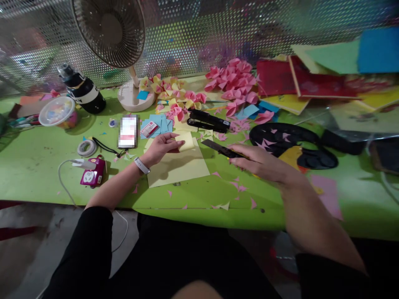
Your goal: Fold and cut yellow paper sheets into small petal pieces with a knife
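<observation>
My left hand (162,146) pinches a small stack of pale yellow paper (186,142) between thumb and fingers. It hovers over a larger pale yellow sheet (187,168) lying on the green table. In my right hand (258,162) is a dark, long-bladed tool that looks like a pair of scissors (216,148). The blades point left at the paper, a small gap apart from it; my fingers hide most of the handles. Just beyond both hands rests a black stapler (208,120). Pink paper scraps (238,187) lie scattered near the right hand.
Folded pink paper pieces (233,81) are heaped at the back, beside yellow ones (171,88). A fan (136,97), black bottle (85,93), lidded tub (59,113), phone (128,131), tape roll (86,147) and purple plug adapter (93,172) stand left. A black strap-like item (280,135) lies right.
</observation>
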`<action>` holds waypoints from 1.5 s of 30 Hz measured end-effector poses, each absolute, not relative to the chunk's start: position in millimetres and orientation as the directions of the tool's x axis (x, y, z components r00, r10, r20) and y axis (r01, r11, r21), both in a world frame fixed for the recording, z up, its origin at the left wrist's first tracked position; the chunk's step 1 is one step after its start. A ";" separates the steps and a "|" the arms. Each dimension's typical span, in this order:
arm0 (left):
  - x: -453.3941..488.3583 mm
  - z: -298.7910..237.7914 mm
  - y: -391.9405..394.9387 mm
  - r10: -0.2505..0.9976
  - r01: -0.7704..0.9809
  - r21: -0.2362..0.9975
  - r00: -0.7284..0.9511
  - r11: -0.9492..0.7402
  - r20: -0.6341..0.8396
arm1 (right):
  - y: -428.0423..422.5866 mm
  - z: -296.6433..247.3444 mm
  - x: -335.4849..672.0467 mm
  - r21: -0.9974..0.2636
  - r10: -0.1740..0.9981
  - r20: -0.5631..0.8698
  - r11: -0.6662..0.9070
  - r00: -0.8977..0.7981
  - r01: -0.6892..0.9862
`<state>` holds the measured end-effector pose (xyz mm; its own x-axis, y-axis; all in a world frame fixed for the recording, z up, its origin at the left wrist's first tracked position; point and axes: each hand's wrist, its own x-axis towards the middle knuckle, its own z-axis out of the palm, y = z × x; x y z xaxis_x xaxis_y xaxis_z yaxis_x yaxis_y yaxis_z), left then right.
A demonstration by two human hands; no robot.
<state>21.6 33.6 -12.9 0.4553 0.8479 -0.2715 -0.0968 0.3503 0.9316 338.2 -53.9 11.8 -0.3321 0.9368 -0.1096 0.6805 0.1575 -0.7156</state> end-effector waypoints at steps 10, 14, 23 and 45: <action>23.7 -15.9 31.1 0.832 -0.061 0.946 0.495 0.319 -0.249 | -52.2 12.7 322.3 -0.642 0.934 -0.066 0.229 -0.351 0.732; 24.1 -13.4 29.7 0.828 -0.041 0.950 0.502 0.311 -0.250 | -52.4 10.3 321.4 -0.643 0.932 -0.092 0.213 -0.350 0.735; 26.9 -4.9 21.9 0.784 0.091 0.969 0.573 0.229 -0.239 | -53.4 1.4 318.4 -0.636 0.924 -0.129 0.202 -0.360 0.745; 33.1 -10.1 10.7 0.804 0.103 0.986 0.572 0.129 -0.165 | -58.0 -4.7 309.3 -0.596 0.910 -0.096 0.272 -0.403 0.755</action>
